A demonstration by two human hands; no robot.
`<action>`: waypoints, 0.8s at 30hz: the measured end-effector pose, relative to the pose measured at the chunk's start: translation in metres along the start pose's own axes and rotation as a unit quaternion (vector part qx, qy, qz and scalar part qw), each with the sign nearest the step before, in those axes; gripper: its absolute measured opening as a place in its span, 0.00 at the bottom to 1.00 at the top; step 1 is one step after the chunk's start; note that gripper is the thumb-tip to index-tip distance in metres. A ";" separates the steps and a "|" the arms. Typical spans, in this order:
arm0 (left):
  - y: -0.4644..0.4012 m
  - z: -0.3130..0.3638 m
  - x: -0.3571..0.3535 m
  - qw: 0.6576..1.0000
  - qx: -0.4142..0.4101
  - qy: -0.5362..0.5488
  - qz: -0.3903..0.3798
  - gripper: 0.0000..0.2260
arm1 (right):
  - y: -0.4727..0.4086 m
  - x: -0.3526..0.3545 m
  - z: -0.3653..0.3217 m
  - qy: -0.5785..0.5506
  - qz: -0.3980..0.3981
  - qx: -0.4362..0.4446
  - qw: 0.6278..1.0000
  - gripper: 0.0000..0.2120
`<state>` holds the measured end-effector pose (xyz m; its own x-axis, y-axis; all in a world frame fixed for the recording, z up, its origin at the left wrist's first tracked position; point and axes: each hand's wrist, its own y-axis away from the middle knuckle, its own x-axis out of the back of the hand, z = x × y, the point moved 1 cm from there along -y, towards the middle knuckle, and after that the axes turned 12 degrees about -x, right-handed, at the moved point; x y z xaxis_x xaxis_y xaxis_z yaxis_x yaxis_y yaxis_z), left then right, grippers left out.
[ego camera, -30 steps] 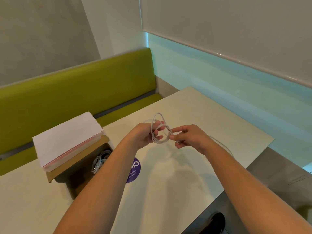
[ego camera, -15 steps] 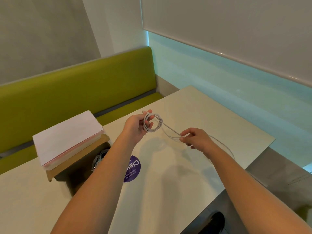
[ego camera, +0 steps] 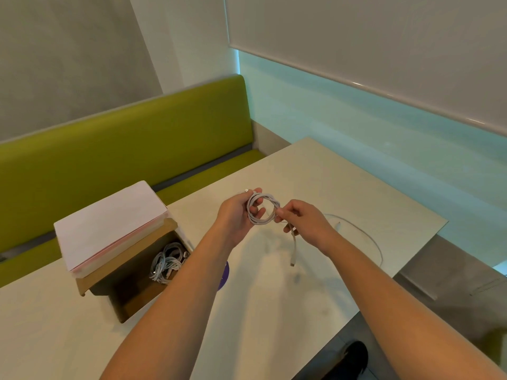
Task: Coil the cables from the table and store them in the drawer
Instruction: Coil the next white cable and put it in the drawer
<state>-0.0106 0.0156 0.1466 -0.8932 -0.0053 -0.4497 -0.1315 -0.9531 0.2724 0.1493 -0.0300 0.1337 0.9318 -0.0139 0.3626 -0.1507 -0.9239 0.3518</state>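
My left hand [ego camera: 239, 215] grips a small coil of white cable [ego camera: 262, 209] above the table, with one plug sticking out past the thumb. Pinching the same coil at its right side is my right hand [ego camera: 304, 220]; the cable's loose end [ego camera: 294, 252] hangs below it with a plug at the tip. Another white cable [ego camera: 367, 235] lies uncoiled on the table to the right. The open brown cardboard drawer [ego camera: 129, 297] sits at the left, and several coiled white cables [ego camera: 167, 263] lie inside it.
A stack of white and pink paper [ego camera: 109, 226] lies on top of the drawer box. A purple round sticker [ego camera: 223, 275] shows beside my left forearm. The white table [ego camera: 274, 311] ends at the right edge; a green bench [ego camera: 123, 149] runs behind it.
My right hand drew away to the right along the cable, then came back to the coil, adding a loop. Only a short tail now hangs free.
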 end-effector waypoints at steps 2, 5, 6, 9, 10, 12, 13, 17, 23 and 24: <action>-0.002 0.001 -0.002 1.000 -0.007 0.012 0.010 0.11 | 0.000 0.002 0.000 0.012 0.006 0.009 1.000 0.09; -0.004 0.003 -0.005 0.999 -0.010 0.044 0.009 0.11 | 0.000 0.007 -0.003 -0.007 0.008 0.006 1.000 0.09; -0.004 0.003 -0.006 0.999 -0.012 0.051 0.007 0.11 | 0.000 0.009 -0.003 -0.026 0.006 0.001 1.000 0.09; -0.004 0.003 -0.007 0.999 -0.027 0.015 -0.013 0.09 | 0.001 0.010 -0.005 -0.079 0.023 -0.018 0.996 0.09; -0.004 0.003 -0.006 0.999 -0.028 -0.019 -0.028 0.08 | 0.001 0.012 -0.006 -0.091 0.036 -0.023 0.995 0.09; -0.004 0.005 -0.001 0.992 -0.022 -0.112 -0.061 0.09 | 0.003 0.015 -0.008 -0.105 0.061 -0.023 0.992 0.10; -0.003 0.007 0.001 0.986 -0.019 -0.150 -0.074 0.10 | 0.003 0.017 -0.010 -0.101 0.071 -0.019 0.992 0.11; 0.000 0.011 0.005 0.981 -0.035 -0.178 -0.065 0.12 | 0.002 0.020 -0.011 -0.080 0.085 -0.008 0.993 0.10; 0.000 0.014 0.007 0.983 -0.079 -0.166 0.020 0.10 | -0.001 0.019 0.003 -0.039 0.047 -0.002 0.998 0.07; -0.001 0.015 0.008 0.984 -0.079 -0.155 0.026 0.09 | -0.002 0.019 0.008 -0.006 0.058 0.000 0.998 0.06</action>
<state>-0.0243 0.0204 0.1550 -0.9885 0.0129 -0.1507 -0.0346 -0.9892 0.1422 0.1702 -0.0315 0.1336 0.9123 -0.1249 0.3901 -0.2570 -0.9161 0.3077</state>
